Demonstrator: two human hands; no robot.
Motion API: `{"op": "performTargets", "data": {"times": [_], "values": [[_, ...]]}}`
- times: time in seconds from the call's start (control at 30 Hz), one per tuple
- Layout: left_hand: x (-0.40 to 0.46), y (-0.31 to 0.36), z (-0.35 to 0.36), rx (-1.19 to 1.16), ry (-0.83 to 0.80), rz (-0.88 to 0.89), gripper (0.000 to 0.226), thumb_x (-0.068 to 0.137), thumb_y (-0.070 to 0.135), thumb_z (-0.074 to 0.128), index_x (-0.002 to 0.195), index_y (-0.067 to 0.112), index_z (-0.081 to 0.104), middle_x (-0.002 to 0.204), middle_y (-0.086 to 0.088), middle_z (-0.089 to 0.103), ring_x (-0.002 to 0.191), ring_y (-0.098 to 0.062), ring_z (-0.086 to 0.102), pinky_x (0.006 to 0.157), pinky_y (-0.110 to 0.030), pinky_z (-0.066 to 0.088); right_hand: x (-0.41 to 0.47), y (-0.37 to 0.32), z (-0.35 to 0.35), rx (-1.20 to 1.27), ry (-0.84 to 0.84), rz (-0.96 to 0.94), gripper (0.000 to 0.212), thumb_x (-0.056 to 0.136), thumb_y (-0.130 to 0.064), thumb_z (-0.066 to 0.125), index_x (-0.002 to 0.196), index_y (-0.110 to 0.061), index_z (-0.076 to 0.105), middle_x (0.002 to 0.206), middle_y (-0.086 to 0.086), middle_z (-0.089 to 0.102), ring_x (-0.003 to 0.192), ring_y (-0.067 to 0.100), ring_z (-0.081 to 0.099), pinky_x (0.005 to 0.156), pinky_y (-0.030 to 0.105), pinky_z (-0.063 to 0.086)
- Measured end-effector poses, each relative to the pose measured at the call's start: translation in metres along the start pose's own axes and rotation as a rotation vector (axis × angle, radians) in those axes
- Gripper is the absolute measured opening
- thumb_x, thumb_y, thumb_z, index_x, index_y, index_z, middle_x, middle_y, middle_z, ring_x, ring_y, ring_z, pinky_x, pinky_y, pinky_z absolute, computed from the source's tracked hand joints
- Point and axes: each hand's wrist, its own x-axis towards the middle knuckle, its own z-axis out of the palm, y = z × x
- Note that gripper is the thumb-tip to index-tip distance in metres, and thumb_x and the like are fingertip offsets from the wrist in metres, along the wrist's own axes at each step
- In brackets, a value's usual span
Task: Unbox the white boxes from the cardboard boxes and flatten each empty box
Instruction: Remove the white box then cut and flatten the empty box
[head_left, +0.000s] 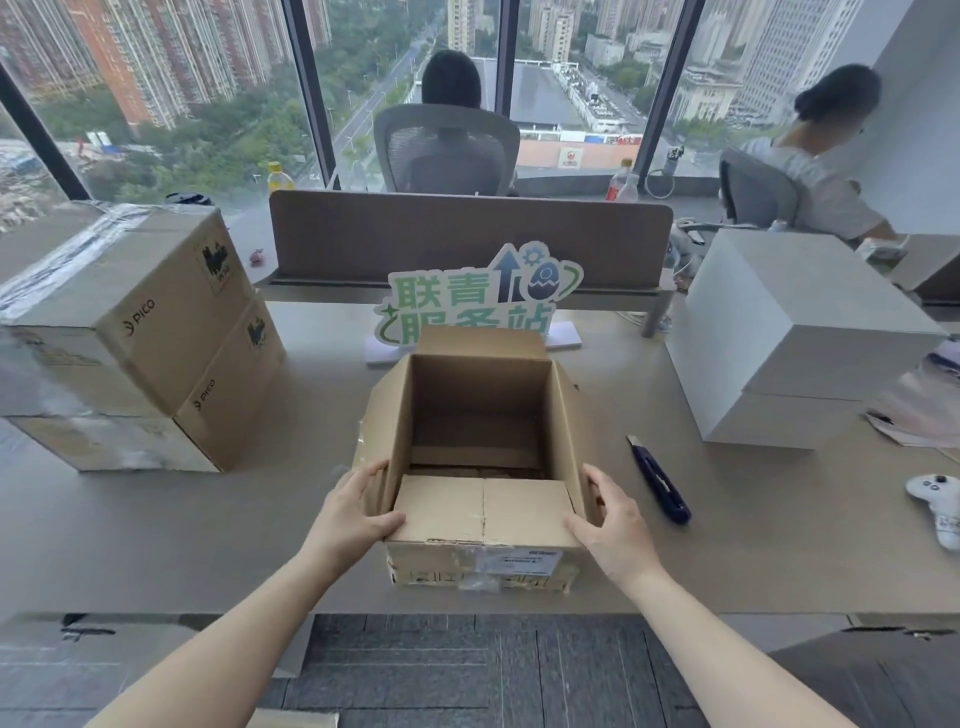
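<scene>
Two hands, left (358, 512) and right (610, 522), gripping the open empty cardboard box (480, 457) at its near corners.

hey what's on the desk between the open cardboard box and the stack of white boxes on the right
In the head view, a dark blue utility knife lies on the desk between the open cardboard box and the white boxes; otherwise that stretch is bare.

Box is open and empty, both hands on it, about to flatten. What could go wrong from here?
1. The utility knife lies just right of the open cardboard box; the right hand or a swinging flap could knock it, and I can't tell whether the blade is retracted.
2. The box sits at the desk edge, so pressing it down may slide it off toward the floor.
3. The far flap touches the green sign and could tip it.
</scene>
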Motion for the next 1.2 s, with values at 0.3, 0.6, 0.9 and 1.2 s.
{"op": "performTargets", "data": {"times": [0.3, 0.6, 0.9, 1.2], "values": [[-0.018, -0.011, -0.016, 0.087, 0.080, 0.156, 0.044, 0.077, 0.037, 0.080, 0.118, 0.028, 0.066, 0.124, 0.016, 0.058, 0.114, -0.007, 0.053, 0.100, -0.033, 0.045, -0.021, 0.014, -0.005, -0.019, 0.190, -0.180, 0.035, 0.085, -0.030, 0.076, 0.117, -0.023, 0.063, 0.120, -0.014, 0.058, 0.113, 0.008, 0.049, 0.099, 0.031, 0.043], [-0.073, -0.055, -0.001, 0.246, 0.103, 0.199, 0.024, 0.086, 0.046, 0.064, 0.081, 0.024, 0.072, 0.077, 0.015, 0.066, 0.072, -0.002, 0.062, 0.065, -0.033, 0.055, -0.060, 0.036, 0.005, -0.108, 0.188, -0.124, 0.020, 0.093, -0.023, 0.065, 0.075, -0.019, 0.073, 0.071, -0.010, 0.070, 0.068, 0.010, 0.063, 0.060, 0.030, 0.050], [-0.067, -0.024, 0.043, -0.544, -0.076, -0.235, 0.053, 0.088, 0.020, 0.066, 0.137, 0.024, 0.047, 0.127, 0.006, 0.058, 0.125, -0.014, 0.051, 0.101, -0.028, 0.037, -0.063, 0.026, 0.038, 0.397, -0.088, 0.235, 0.038, 0.096, -0.014, 0.061, 0.133, -0.020, 0.060, 0.124, -0.014, 0.065, 0.122, 0.007, 0.056, 0.111, 0.035, 0.039], [-0.037, 0.040, -0.008, -0.634, -0.016, 0.007, 0.071, 0.073, 0.028, 0.069, 0.140, 0.023, 0.049, 0.116, 0.015, 0.068, 0.110, 0.006, 0.061, 0.089, -0.013, 0.047, -0.046, -0.045, -0.002, 0.629, 0.142, 0.046, 0.045, 0.098, -0.009, 0.055, 0.142, -0.018, 0.051, 0.124, -0.023, 0.058, 0.115, -0.012, 0.052, 0.098, 0.010, 0.036]]}}
